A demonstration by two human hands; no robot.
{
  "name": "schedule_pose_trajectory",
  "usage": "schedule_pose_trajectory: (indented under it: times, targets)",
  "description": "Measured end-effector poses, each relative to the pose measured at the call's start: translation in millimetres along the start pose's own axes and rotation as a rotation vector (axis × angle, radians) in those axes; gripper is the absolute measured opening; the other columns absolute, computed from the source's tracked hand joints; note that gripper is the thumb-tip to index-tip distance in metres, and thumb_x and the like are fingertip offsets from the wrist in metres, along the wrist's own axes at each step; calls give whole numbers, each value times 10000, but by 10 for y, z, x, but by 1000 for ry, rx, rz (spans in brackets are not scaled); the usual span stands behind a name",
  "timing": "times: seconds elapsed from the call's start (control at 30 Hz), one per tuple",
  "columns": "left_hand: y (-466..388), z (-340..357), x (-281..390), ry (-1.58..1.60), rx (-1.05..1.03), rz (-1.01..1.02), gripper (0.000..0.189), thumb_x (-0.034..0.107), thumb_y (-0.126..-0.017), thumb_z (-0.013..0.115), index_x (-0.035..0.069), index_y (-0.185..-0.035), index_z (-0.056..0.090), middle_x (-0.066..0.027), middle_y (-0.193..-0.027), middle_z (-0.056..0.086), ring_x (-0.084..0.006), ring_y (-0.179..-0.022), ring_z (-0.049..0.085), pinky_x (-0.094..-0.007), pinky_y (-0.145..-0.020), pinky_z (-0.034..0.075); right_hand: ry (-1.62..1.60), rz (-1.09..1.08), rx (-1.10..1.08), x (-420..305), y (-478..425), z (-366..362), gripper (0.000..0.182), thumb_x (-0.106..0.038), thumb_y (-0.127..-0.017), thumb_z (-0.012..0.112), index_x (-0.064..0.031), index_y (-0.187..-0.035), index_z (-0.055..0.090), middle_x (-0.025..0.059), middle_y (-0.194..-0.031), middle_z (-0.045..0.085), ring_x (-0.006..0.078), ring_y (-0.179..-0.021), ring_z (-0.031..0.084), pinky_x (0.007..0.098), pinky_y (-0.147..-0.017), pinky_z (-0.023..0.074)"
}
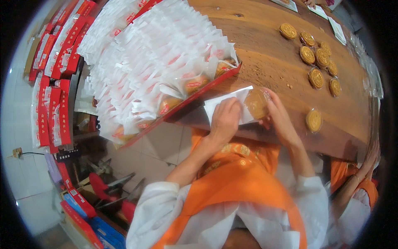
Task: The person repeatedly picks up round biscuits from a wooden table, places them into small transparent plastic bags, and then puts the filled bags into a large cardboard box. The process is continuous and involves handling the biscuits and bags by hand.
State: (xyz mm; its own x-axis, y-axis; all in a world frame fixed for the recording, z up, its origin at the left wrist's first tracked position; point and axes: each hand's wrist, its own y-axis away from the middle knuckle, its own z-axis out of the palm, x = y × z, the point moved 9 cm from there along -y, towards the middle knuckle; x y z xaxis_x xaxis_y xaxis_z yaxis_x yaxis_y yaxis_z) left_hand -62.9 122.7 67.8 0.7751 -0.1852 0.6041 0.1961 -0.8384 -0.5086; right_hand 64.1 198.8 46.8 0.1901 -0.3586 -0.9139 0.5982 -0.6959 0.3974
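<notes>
Near the table's front edge, my left hand [226,116] grips a white paper bag [208,107], its fingers pressed over the front of it. My right hand [278,113] holds a round golden mooncake in a clear plastic shell [257,102] by its right side. The mooncake's left edge meets the bag's right end; whether it is partly inside is unclear. Close by on the right, a single wrapped mooncake [314,120] lies on the wooden table [264,60]. Beyond it sit several more mooncakes [316,77] in clear shells.
A red tray [186,102] packed with white-bagged pastries [161,53] juts over the table's left front edge. Red boxes [62,109] stand stacked at far left. Crumbs [273,70] dot the wood. A co-worker's arms [357,177] are at right; another person's hand [309,3] shows at the far edge.
</notes>
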Motion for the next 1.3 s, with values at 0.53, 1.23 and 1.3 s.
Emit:
schedule_pose_trajectory:
  times: [0.53, 1.23, 1.3]
  targets:
    - [-78, -728, 187, 1013, -22, -161, 114, 82, -930, 411, 19, -941, 505, -132, -1246, 447, -205, -1176, 402, -323, -992, 299, 1172, -1350, -125, -1267, 1014, 967, 278, -74, -576, 687, -121, -832, 588, 83, -921, 594, 210, -590, 501, 307, -463, 370]
    - [736, -3897, -1376, -449, 784, -664, 403, 315, -798, 604, -3, -1043, 565, -192, -924, 628, -350, -861, 604, -409, -725, 466, 583, -1155, -26, -1559, 442, 796, 289, -40, -897, 459, 6, -1182, 462, 157, -1218, 493, 186, -959, 544, 279, -822, 440]
    - [633, -3738, -1932, -589, 510, -790, 339, 280, -807, 585, 7, -1008, 582, -212, -900, 617, -370, -843, 593, -422, -711, 463, 615, -994, 83, -1418, 254, 373, 267, -40, -905, 448, 1, -1167, 484, 142, -1186, 513, 179, -959, 542, 281, -814, 443]
